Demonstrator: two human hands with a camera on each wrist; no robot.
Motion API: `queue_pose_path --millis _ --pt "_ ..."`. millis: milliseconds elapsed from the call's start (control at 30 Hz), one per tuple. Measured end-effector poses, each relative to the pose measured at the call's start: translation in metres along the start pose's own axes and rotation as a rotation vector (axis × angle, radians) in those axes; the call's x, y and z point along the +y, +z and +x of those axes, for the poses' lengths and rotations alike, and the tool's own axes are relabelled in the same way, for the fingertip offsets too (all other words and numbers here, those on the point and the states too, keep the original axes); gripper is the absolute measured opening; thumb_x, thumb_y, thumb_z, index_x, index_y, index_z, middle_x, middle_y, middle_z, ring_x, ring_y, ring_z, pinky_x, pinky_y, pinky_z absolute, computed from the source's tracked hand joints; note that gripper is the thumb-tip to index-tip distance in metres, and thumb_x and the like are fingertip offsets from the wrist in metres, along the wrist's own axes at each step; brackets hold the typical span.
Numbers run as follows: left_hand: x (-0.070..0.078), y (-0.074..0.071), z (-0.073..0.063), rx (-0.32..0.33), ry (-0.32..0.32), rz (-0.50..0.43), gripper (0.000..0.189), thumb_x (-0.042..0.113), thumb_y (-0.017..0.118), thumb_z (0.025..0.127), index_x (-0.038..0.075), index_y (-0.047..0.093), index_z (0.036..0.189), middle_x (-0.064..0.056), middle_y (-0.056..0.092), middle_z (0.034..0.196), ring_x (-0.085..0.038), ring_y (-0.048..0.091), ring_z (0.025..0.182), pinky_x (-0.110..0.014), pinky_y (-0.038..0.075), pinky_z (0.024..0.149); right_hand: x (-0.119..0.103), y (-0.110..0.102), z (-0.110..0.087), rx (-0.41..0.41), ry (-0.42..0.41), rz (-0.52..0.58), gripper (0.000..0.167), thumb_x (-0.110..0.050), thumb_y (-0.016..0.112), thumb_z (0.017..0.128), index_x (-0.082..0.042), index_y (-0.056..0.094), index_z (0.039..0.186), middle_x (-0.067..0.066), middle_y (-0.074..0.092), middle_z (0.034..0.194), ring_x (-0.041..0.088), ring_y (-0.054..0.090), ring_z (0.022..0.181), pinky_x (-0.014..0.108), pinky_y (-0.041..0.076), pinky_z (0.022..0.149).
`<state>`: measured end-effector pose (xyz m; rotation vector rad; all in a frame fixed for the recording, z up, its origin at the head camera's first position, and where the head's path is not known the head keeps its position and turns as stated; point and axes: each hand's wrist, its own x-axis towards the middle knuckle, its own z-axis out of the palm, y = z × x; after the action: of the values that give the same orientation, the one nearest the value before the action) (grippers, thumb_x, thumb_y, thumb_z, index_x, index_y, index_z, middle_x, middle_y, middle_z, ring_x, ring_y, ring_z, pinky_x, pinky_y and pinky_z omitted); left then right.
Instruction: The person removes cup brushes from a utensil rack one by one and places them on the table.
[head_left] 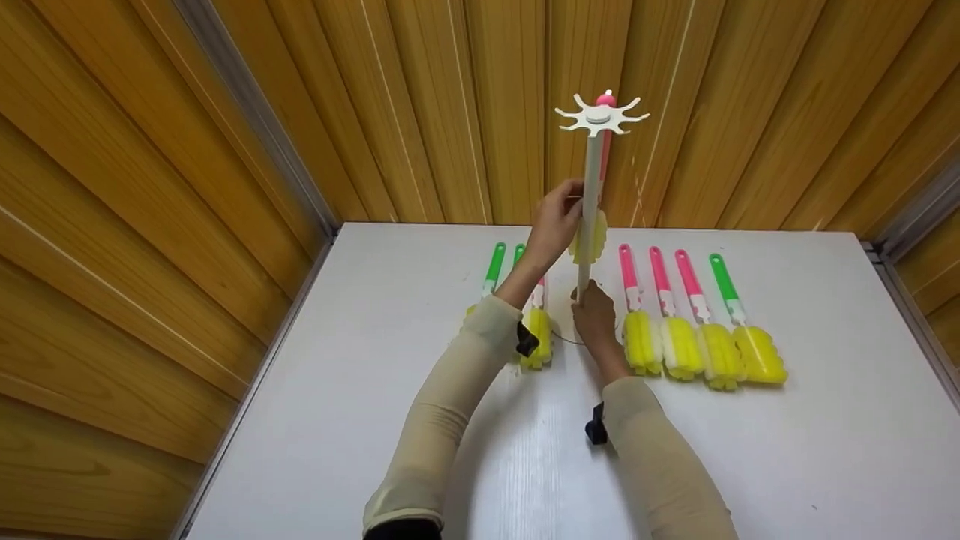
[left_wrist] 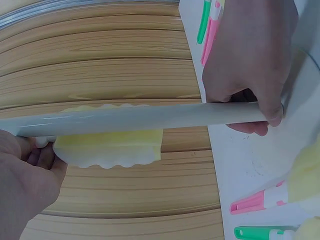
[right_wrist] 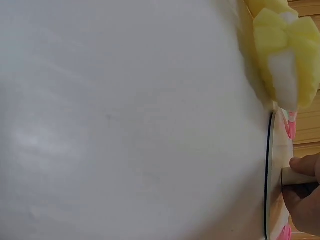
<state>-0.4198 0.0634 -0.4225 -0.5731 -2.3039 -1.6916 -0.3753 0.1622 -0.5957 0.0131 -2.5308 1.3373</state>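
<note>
A white pole (head_left: 589,202) with a star-shaped rack of curved hooks (head_left: 598,116) on top stands upright between the hands. Near its foot, my right hand (head_left: 596,311) grips the pole, seen also in the right wrist view above a round base (right_wrist: 278,205). Behind the pole is a sponge brush with a pink handle (head_left: 605,157) and a yellow-and-white head (left_wrist: 112,150). The handle's top reaches the hooks. My left hand (head_left: 556,225) pinches this brush at its neck, just above the sponge, partly hidden by the pole.
Right of the stand lie several sponge brushes with pink handles (head_left: 658,270) and one with a green handle (head_left: 724,277). More brushes, green (head_left: 495,262) and pink, lie to the left, partly behind the left arm. A wood-patterned wall (head_left: 420,112) rises behind the white table (head_left: 300,420).
</note>
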Motion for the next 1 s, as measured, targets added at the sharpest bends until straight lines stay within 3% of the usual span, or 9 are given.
queue_pose_path --millis 167,400,700,1000 --pt "0.000 -0.003 0.000 0.012 -0.007 0.014 0.026 0.004 0.062 0.100 0.005 0.065 0.126 -0.008 0.070 0.117 -0.015 0.067 0.108 -0.029 0.054 0.097 0.000 -0.009 0.004 -0.100 -0.026 -0.005 0.009 0.008 0.063 0.087 0.004 0.059 0.094 0.025 0.064 0.085 0.041 0.059 0.083 0.057 0.050 0.080" --pt "0.000 -0.002 0.000 0.019 -0.001 0.032 0.024 0.005 0.063 0.100 0.005 0.067 0.124 -0.007 0.071 0.114 -0.012 0.068 0.104 -0.026 0.054 0.093 0.002 -0.016 0.007 -0.193 -0.013 -0.012 0.007 0.005 0.064 0.094 0.004 0.059 0.099 0.021 0.064 0.086 0.035 0.058 0.083 0.051 0.051 0.080" --pt "-0.002 0.002 0.000 0.022 0.028 0.033 0.026 0.002 0.061 0.100 0.003 0.066 0.126 -0.010 0.070 0.117 -0.015 0.068 0.107 -0.027 0.054 0.094 0.001 -0.015 0.005 -0.194 0.025 -0.006 0.005 0.003 0.062 0.096 0.002 0.059 0.099 0.020 0.064 0.086 0.034 0.058 0.082 0.049 0.051 0.077" --pt "-0.003 0.004 -0.003 0.045 0.005 0.014 0.026 0.003 0.060 0.101 0.005 0.066 0.127 -0.009 0.070 0.118 -0.015 0.068 0.106 -0.028 0.054 0.095 0.002 -0.011 0.004 -0.159 0.036 -0.005 0.007 0.006 0.063 0.094 0.002 0.059 0.098 0.021 0.065 0.087 0.035 0.058 0.084 0.052 0.050 0.080"
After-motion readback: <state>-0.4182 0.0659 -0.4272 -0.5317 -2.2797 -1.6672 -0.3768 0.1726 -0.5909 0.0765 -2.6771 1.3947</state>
